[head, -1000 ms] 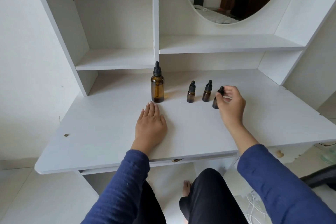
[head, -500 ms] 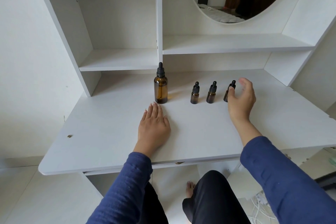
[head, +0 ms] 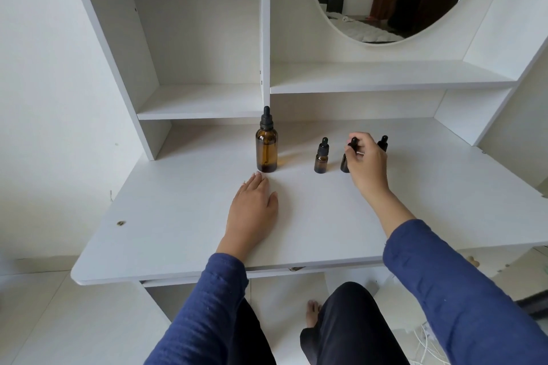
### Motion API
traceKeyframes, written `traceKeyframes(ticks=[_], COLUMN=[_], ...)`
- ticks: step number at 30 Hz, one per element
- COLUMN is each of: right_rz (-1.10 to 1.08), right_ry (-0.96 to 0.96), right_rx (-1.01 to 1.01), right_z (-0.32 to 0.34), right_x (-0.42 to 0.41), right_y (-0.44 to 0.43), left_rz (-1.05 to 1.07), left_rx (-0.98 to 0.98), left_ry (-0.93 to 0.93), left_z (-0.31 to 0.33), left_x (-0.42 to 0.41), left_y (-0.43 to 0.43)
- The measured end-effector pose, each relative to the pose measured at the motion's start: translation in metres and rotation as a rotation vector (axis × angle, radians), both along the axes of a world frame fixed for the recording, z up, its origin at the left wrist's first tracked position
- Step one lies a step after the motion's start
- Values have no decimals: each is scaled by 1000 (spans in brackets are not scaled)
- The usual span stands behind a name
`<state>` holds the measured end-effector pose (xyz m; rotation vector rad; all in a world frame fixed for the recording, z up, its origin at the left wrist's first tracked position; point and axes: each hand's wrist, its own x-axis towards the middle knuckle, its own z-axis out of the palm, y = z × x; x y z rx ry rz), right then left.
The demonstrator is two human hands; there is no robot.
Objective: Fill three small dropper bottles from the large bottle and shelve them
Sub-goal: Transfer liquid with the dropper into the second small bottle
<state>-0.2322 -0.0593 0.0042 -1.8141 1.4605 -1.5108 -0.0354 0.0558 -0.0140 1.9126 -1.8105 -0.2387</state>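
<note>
- My right hand (head: 367, 161) is at 1 o'clock on the desk (head: 184, 225). Its fingers pinch the black cap of the middle bottle (head: 345, 163).
- My left hand (head: 252, 210) lies flat with fingers straight, holding nothing. It is just near the big bottle (head: 266, 148), which stands at 12 o'clock with only a little dark liquid at the bottom.
- The left bottle (head: 321, 158) stands between the big one and my right hand. The far bottle (head: 383, 143) peeks out behind my knuckles.
- All three small ones are on the desk, none on a shelf (head: 385, 75).
- I think my knuckles could knock the far bottle over (it is so close).
- If I twist the cap with one hand, the bottle may tip or slide.
- I see no labels or words on any bottle.
</note>
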Motion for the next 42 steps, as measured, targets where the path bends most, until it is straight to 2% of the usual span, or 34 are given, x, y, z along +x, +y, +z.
traceKeyframes(ticks=[11,16,25,37,42], right_rz=[50,143,273,401,484], right_ry=[-88,-19,-64,-131,-72], right_rx=[-110,-195,-184,-85,-64], right_z=[-10,-14,-14,-9,-10], right_x=[25,52,88,83,78], right_y=[44,58,72,74,75], left_rz=[-57,-112,-137,-165,-182], left_rx=[-114,-122,-173,-186,-142], left_ry=[231,319,554,537,596], left_z=[-4,-3,2,1,4], left_x=[4,4,2,7,8], left_y=[-3,-3,0,-4,-2])
